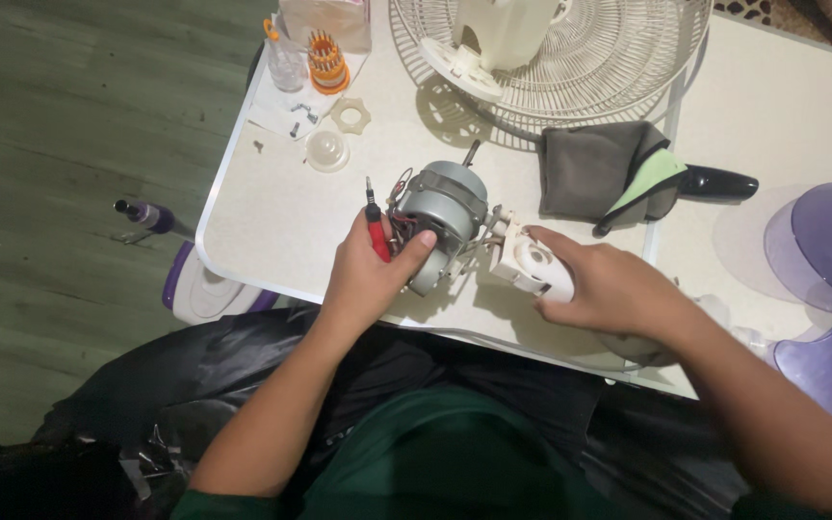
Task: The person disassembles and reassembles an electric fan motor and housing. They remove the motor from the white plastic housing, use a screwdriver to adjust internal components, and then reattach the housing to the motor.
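Motor [445, 217] sits on the white table [272, 207] near its front edge, and I take it as my landmark. My left hand [370, 274] reaches up from the near side and wraps the motor's left flank, thumb pressed across its grey casing, fingers curled shut around a red-handled screwdriver [376, 226] that stands upright against the motor's wiring. My left forearm runs straight in from below, wrist barely bent. My right hand [609, 289] comes in from the right of the motor, palm down, fingers closed over the white plastic housing [532, 265] joined to the motor's right end, index finger stretched along its top. The two hands are apart, one on each side of the motor. Beyond the motor lies a white fan grille [609, 58]; right of it a grey cloth [594, 169]; far right, a purple fan blade [830, 279].
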